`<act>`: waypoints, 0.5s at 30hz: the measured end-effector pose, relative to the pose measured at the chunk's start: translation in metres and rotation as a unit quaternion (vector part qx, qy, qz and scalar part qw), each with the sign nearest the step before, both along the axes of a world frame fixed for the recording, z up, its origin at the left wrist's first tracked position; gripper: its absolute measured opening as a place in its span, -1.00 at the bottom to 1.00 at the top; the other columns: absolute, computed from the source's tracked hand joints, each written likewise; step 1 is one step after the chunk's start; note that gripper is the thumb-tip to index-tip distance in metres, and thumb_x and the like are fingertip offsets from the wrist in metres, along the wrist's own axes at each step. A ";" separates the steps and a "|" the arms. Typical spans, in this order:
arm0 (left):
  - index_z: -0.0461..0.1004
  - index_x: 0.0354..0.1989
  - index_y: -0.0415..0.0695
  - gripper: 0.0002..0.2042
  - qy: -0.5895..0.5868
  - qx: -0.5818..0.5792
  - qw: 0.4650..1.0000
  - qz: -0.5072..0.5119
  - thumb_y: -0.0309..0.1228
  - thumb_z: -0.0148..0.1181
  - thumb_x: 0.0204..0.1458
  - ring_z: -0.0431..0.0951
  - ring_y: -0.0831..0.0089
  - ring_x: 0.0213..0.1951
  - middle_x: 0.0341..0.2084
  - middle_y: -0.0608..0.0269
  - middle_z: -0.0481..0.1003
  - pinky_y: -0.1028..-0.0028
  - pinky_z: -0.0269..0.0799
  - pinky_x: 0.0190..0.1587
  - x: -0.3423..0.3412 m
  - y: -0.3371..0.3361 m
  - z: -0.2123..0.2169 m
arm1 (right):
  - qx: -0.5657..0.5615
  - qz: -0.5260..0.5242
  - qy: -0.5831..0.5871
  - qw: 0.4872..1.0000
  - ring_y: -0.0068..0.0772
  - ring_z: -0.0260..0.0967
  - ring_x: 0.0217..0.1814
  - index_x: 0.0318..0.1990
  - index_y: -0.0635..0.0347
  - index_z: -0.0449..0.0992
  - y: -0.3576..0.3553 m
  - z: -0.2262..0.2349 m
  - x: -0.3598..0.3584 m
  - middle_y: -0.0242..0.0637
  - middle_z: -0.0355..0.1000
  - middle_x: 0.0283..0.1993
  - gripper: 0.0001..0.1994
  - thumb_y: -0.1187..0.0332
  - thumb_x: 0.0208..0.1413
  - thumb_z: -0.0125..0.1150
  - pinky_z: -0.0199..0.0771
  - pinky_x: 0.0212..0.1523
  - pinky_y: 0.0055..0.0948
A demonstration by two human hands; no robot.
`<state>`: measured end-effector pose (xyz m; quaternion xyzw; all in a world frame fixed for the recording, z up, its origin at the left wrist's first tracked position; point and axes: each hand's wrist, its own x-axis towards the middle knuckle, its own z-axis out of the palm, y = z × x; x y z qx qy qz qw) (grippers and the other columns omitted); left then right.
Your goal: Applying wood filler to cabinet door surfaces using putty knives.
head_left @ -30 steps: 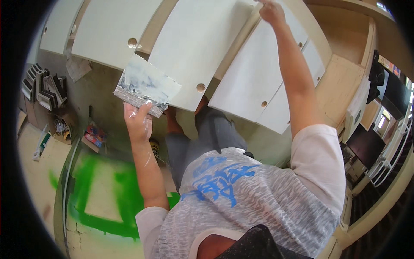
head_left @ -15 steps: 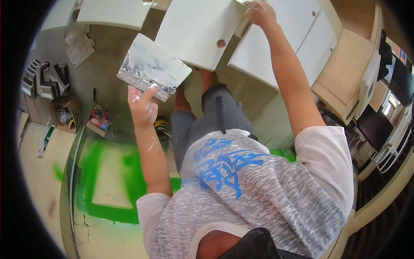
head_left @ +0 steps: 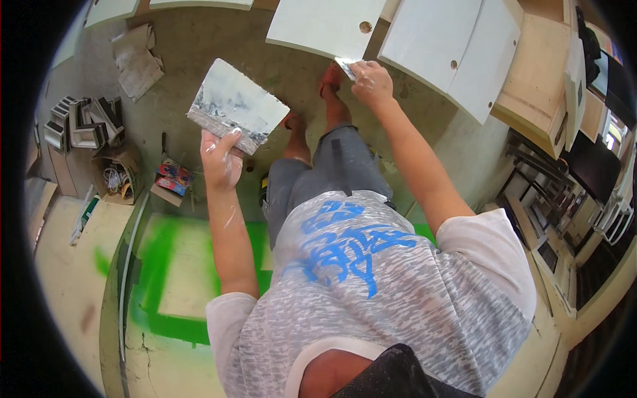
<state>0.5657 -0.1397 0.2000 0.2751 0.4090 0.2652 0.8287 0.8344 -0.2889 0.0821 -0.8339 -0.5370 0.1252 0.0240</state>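
My left hand (head_left: 222, 160) grips the thick near edge of a flat putty board (head_left: 242, 99), thumb on top. Pale, whitish putty with dark smears covers the board's face. Closed around a small putty scraper is my right hand (head_left: 373, 83), and the tool's whitish blade (head_left: 346, 67) points left. The scraper is just below the near edge of a white cabinet door (head_left: 318, 25) with a round hole near its corner. White smears mark my fingers and left forearm.
More white doors (head_left: 431, 40) continue to the right, beside a bare wooden cabinet (head_left: 531, 83). On the left floor are stacked frame pieces (head_left: 86, 123), a cardboard box (head_left: 114, 171) with cords and a colourful small box (head_left: 172, 179). Green paint (head_left: 159, 265) marks the floor behind me.
My right hand has come down and nearer my body with the scraper, away from the white doors' upper part. The left hand still holds the board at nearly the same place.
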 end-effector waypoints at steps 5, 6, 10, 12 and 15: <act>0.06 0.02 -0.27 -0.52 -0.062 -0.033 0.997 -0.036 -0.67 -0.07 -0.17 0.35 0.22 -0.06 -0.10 0.05 0.28 0.24 0.34 -0.05 0.020 -0.011 -0.006 | 0.132 -0.332 0.446 0.820 -0.37 0.41 -0.20 -0.15 0.23 0.45 -0.004 0.065 -0.021 -0.26 0.41 -0.12 -0.65 0.58 -0.19 0.02 0.39 -0.20 -0.49; 0.05 0.04 -0.27 -0.51 -0.072 -0.044 0.995 -0.044 -0.66 -0.08 -0.17 0.33 0.22 -0.04 -0.09 0.05 0.28 0.25 0.30 -0.02 0.027 -0.015 -0.010 | 0.256 -0.316 0.549 0.731 -0.38 0.40 -0.17 -0.15 0.27 0.44 -0.006 0.084 -0.028 -0.26 0.40 -0.10 -0.66 0.63 -0.18 -0.01 0.37 -0.14 -0.46; 0.06 0.04 -0.27 -0.52 -0.118 -0.068 0.989 -0.057 -0.67 -0.10 -0.16 0.35 0.25 -0.06 -0.10 0.07 0.29 0.30 0.34 -0.05 0.064 -0.032 0.004 | 0.370 -0.085 0.394 0.837 -0.29 0.29 0.03 -0.09 0.19 0.41 -0.013 0.147 -0.061 -0.17 0.38 -0.08 -0.58 0.72 -0.18 -0.05 0.28 0.00 -0.46; 0.07 0.03 -0.27 -0.52 -0.127 -0.056 0.988 -0.067 -0.68 -0.11 -0.16 0.36 0.26 -0.07 -0.11 0.07 0.30 0.31 0.36 -0.07 0.077 -0.037 0.024 | 0.392 0.014 0.358 0.847 -0.18 0.23 0.09 -0.12 0.20 0.42 -0.017 0.153 -0.062 -0.16 0.37 -0.07 -0.60 0.70 -0.21 0.04 0.24 0.07 -0.36; 0.09 0.01 -0.27 -0.54 -0.117 -0.010 0.990 -0.080 -0.71 -0.11 -0.18 0.38 0.28 -0.10 -0.14 0.06 0.31 0.32 0.38 -0.08 0.076 -0.048 0.030 | 0.390 0.073 0.291 0.870 -0.14 0.23 0.08 -0.14 0.21 0.43 -0.032 0.157 -0.066 -0.15 0.37 -0.07 -0.60 0.70 -0.24 0.07 0.26 0.07 -0.31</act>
